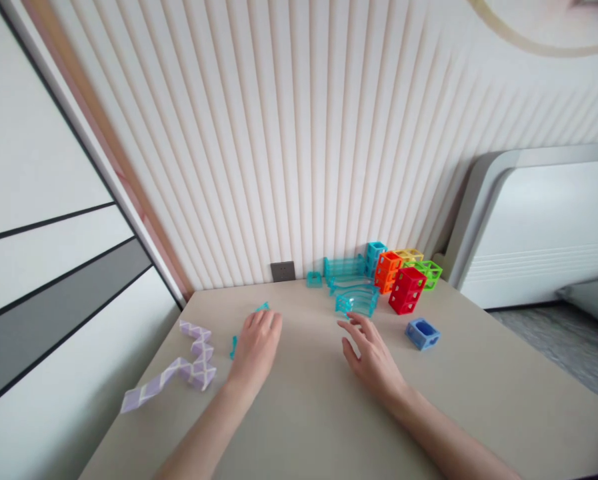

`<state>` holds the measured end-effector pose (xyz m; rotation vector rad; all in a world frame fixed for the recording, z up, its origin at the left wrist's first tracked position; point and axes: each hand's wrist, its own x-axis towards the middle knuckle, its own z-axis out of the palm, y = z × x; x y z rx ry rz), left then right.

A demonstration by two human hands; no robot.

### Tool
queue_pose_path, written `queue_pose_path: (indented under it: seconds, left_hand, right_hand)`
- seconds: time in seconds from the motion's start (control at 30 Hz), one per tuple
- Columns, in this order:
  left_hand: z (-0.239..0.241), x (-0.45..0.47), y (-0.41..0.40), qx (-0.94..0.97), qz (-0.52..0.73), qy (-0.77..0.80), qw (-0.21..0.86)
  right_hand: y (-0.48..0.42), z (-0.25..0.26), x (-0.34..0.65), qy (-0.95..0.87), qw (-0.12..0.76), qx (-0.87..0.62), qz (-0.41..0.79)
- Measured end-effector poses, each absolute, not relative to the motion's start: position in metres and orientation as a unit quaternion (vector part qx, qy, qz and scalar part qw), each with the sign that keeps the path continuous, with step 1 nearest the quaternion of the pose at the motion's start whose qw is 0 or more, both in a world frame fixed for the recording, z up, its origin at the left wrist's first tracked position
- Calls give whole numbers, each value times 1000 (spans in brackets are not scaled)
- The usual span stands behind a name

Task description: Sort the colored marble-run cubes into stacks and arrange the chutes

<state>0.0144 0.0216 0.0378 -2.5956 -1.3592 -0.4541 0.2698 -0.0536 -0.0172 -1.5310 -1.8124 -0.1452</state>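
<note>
My left hand [259,343] is over the left part of the table, its fingers together and bent down on a translucent teal plastic track piece [263,307]. Teal ends stick out beyond the fingertips and left of the hand; the rest is hidden under it. My right hand [371,350] holds nothing, with fingers apart and slightly curled. Just past its fingertips lies a curved teal track piece [363,303]. To its right sits a blue hollow block [423,335]. A lilac and white folding snake puzzle [199,372] lies zigzagged to the left of my left hand.
Stacked hollow blocks stand at the back right: red [407,291], orange [387,272], teal [376,259], green [430,273] and yellow [409,255]. More teal track [345,268] and a small teal square [314,279] are by the ribbed wall [289,133], near a dark socket [283,271].
</note>
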Motion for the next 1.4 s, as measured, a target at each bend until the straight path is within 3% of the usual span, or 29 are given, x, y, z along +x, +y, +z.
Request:
queue_pose_path:
  seconds: [0.1, 0.27, 0.4, 0.67, 1.0, 1.4]
  left_hand:
    - [34, -32, 31, -833, -148, -522, 108]
    - [3, -50, 42, -827, -148, -541, 34]
    - [-12, -42, 43, -828, -164, -536, -3]
    - [-19, -37, 43, -822, -229, -519, -43]
    - [-35, -32, 40, -830, -225, -504, -80]
    - [-14, -30, 35, -787, -335, -493, -159]
  right_hand:
    - [-60, -12, 244, -784, 336, -522, -33]
    - [-57, 0, 183, -921, 249, -299, 17]
    - [-45, 1, 153, -939, 218, -248, 96]
    - [-45, 1, 169, -924, 199, -303, 122]
    - [-24, -6, 204, -791, 214, -570, 59]
    - [-18, -13, 211, -771, 239, -581, 104]
